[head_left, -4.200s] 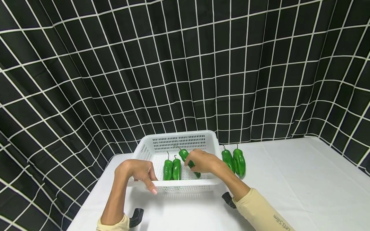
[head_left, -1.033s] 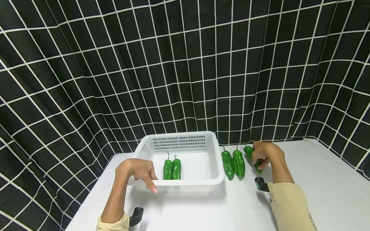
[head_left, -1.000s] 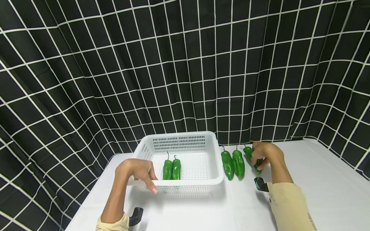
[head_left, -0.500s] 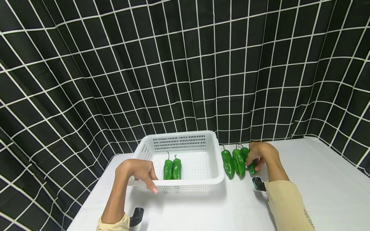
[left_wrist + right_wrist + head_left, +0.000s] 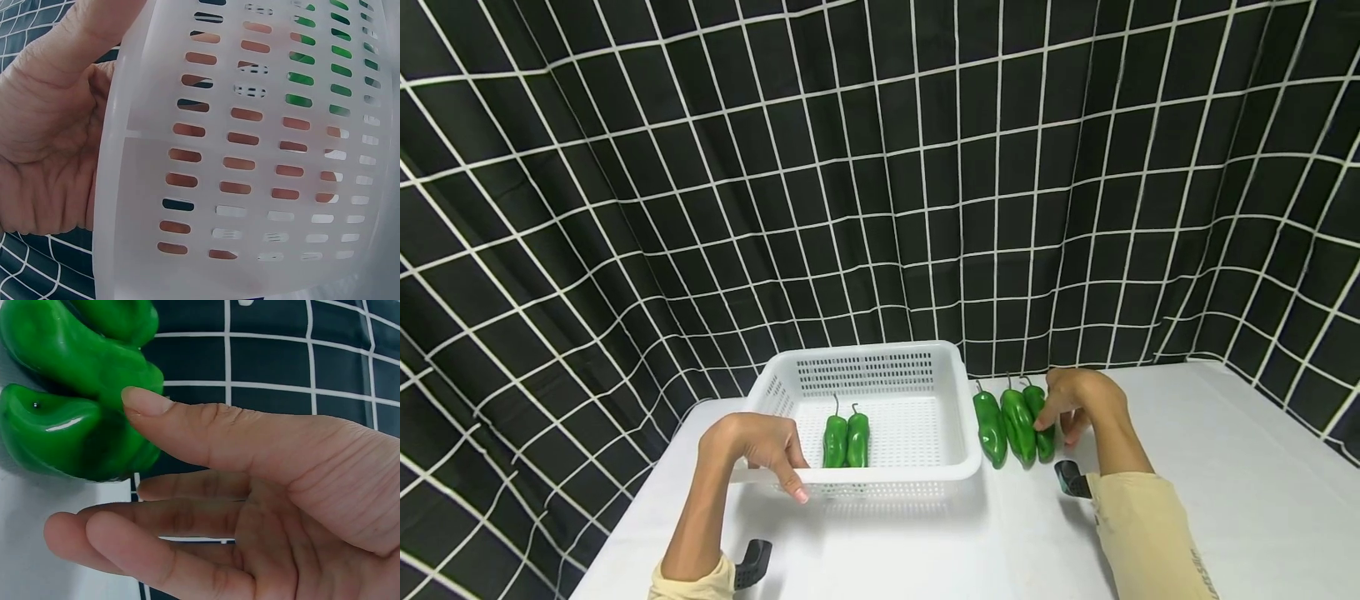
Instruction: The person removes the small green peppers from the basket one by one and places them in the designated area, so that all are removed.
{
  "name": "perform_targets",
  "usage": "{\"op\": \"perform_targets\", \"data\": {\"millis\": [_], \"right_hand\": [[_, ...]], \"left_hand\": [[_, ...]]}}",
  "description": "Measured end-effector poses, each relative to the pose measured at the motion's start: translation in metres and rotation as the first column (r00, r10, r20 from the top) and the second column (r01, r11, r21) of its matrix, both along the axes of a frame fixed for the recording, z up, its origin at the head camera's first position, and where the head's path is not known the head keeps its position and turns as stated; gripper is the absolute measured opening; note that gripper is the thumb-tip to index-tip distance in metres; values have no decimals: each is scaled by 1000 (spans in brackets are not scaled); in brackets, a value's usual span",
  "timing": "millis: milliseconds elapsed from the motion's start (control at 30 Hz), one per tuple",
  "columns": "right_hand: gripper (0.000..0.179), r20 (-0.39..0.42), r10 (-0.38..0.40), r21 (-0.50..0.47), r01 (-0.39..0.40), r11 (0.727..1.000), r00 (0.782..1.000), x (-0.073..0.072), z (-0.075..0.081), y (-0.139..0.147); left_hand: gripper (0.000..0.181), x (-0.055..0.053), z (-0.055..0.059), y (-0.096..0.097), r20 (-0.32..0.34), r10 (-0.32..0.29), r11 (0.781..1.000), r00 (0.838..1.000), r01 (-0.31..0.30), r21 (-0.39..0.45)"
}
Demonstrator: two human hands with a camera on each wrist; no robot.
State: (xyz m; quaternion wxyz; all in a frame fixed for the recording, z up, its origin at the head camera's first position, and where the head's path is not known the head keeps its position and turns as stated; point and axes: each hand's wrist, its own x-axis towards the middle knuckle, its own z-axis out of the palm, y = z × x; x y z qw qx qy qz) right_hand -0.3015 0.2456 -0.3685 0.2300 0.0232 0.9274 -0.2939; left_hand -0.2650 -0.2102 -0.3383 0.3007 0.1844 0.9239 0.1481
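Note:
My left hand grips the near rim of the white plastic basket, thumb outside and fingers inside. In the left wrist view the fingers show through the slots of the basket wall. Two green peppers lie side by side in the basket. On the table right of it are three more: a left pepper, a middle pepper and a right pepper. My right hand is beside the right pepper. In the right wrist view its thumb stands apart from the fingers, with nothing gripped between them.
The white-covered table stretches to the right of the peppers and in front of the basket. A black curtain with a white grid hangs behind the table and along its sides. Black straps are at both wrists.
The right hand took a third pepper from the basket, set it on the table, slid it left against the middle pepper, and has now let go. The left hand has stayed on the rim.

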Motion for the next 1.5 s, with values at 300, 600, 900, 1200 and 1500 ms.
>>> {"op": "perform_targets", "data": {"millis": [300, 600, 900, 1200, 1500], "right_hand": [[41, -35, 20, -1, -20, 1000, 999, 5, 13, -3], [26, -125, 90, 38, -86, 996, 988, 20, 31, -32], [44, -384, 355, 291, -253, 923, 852, 32, 48, -82], [26, -746, 448, 244, -423, 872, 492, 39, 35, -156], [17, -747, 496, 203, -560, 804, 442, 39, 2, -201]], "left_hand": [[26, 1, 1, 2, -2, 12, 1000, 1000, -12, -5], [23, 0, 1, -2, 8, -9, 1000, 1000, 9, 13], [15, -1, -1, -3, 26, -25, 999, 999, 25, 25], [11, 0, 0, -4, 22, -47, 999, 999, 47, 22], [12, 0, -1, -3, 37, -39, 998, 999, 37, 47]]}}
